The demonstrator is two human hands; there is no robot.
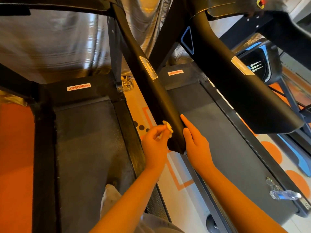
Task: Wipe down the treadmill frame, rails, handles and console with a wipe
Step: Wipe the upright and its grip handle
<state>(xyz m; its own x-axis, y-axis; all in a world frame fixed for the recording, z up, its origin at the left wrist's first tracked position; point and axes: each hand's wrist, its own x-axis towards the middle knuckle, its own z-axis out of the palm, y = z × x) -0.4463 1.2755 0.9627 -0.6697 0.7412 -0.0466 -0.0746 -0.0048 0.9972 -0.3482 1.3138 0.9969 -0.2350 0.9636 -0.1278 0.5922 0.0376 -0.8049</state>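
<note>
- The small crumpled yellow wipe (pixel 168 127) looks light and limp. It likely works best bunched in the fingertips, so it presses rather than slides.
- The left hand (pixel 155 143) pinches it with curled fingers and a low wrist. The wipe seems to touch the left face of the matte black treadmill handrail (pixel 161 101), near its lower end.
- Right of the pinch, the right hand (pixel 196 142) lies flat on the rail's other face, fingers straight and together.

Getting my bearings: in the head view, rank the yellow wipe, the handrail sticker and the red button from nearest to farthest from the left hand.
1. Yellow wipe: pinched in the left hand grip.
2. Handrail sticker: farther up the rail, ahead.
3. Red button: far top right, by the console.
</note>
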